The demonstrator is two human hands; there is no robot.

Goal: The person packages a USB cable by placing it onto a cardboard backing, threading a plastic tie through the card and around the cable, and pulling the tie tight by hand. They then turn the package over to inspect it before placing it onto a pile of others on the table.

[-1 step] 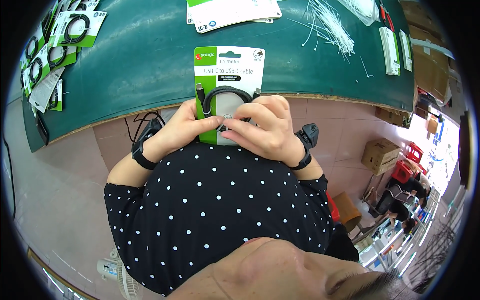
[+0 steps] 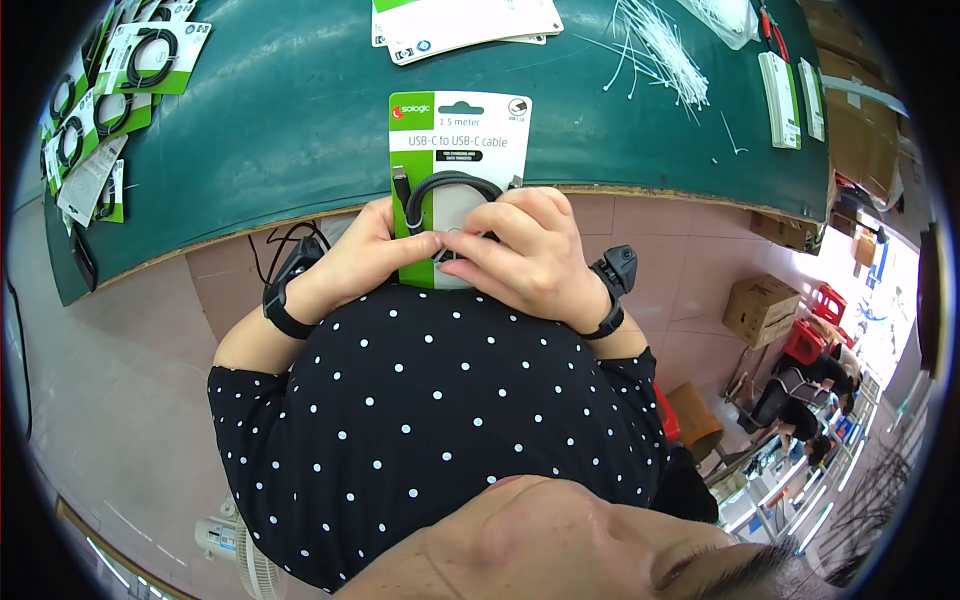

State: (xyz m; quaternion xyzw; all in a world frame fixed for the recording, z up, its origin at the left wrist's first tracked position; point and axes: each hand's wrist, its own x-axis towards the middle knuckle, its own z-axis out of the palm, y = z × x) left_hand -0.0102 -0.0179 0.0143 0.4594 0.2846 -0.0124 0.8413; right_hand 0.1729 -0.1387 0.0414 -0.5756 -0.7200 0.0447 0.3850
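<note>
A green and white packaging card (image 2: 480, 118) stands in front of my body, overlapping the table's near edge. On it lies a coiled dark charging cable (image 2: 452, 179) with metal-tipped plugs; a thin tie rings the coil at its left side. My left hand (image 2: 375, 250) grips the card's left edge, thumb across the front and fingers behind. My right hand (image 2: 530, 250) is closed over the coil's lower right, its fingertips pinched beside my left thumb. What sits in that pinch is too small to make out. The lower coil is hidden by my fingers.
Carded cables (image 2: 150, 58) are heaped at the table's left. A stack of blank-looking cards (image 2: 475, 30) lies at the far middle. Loose white cable ties (image 2: 660, 60), red-handled pliers (image 2: 772, 38) and card stacks (image 2: 780, 100) lie to the right. A cardboard box (image 2: 762, 308) stands on the floor.
My right hand has shifted very slightly up and to the left over the coil. The left hand and card have barely moved.
</note>
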